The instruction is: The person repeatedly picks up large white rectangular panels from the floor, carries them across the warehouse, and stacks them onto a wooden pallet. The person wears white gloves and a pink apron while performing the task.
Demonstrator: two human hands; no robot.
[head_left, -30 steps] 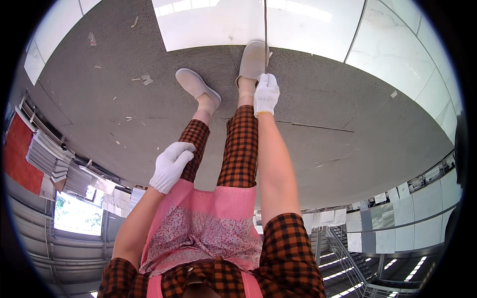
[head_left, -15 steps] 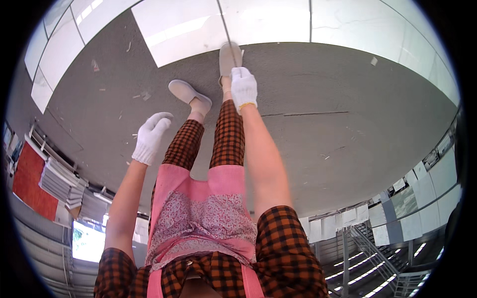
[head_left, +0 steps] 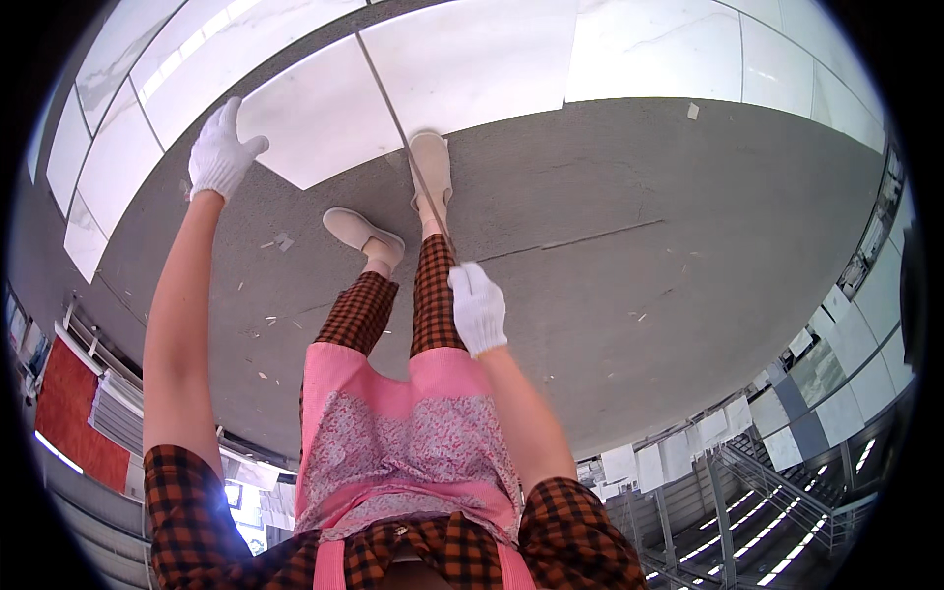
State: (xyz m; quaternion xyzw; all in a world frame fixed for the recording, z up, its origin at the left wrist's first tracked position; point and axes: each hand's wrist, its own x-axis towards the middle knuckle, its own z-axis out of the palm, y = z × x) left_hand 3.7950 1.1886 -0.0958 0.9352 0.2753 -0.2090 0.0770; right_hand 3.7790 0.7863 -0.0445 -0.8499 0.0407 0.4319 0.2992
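White tiles (head_left: 315, 123) laid out, remainder unclear; left hand (head_left: 221, 152), thumb and fingers spread, beside them; right hand (head_left: 479, 307) curled round thin rod (head_left: 403, 138).

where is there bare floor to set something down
Widest: gray floor right of the right hand, below the white slabs; few scraps. Smaller: between left forearm and left shoe. Crowded: under the thin rod by right shoe.

A tile (head_left: 320, 118) lies far on the floor (head_left: 580, 324), between other tiles (head_left: 654, 54) left and right. The left hand (head_left: 222, 155) is beside its left edge; a stick (head_left: 393, 113) reaches across it from the right hand (head_left: 479, 308), nearer.
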